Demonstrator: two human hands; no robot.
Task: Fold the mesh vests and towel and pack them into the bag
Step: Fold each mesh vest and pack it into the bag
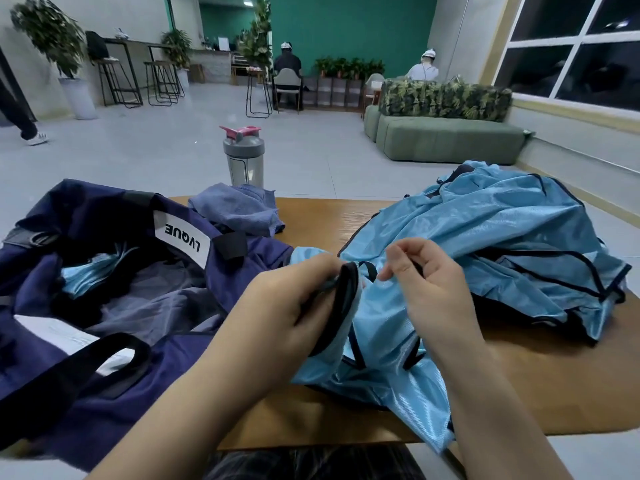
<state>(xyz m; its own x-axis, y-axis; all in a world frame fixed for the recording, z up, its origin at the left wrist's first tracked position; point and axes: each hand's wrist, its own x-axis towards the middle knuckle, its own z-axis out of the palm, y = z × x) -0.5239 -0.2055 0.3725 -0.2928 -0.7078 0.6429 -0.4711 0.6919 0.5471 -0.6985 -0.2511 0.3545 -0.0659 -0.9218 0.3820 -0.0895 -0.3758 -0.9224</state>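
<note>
A light blue mesh vest (384,344) with black trim lies crumpled at the table's front centre. My left hand (291,306) grips its black-edged strap. My right hand (426,282) pinches the vest's fabric just to the right. A heap of more light blue vests (502,237) sits at the right of the table. The navy bag (114,271) stands open at the left, with a folded blue vest (90,271) inside it. A blue-grey towel (239,209) lies bunched behind the bag.
A grey shaker bottle (244,157) with a pink lid stands at the wooden table's (554,382) far edge. Beyond are a green sofa (443,136), stools, plants and two seated people with their backs turned.
</note>
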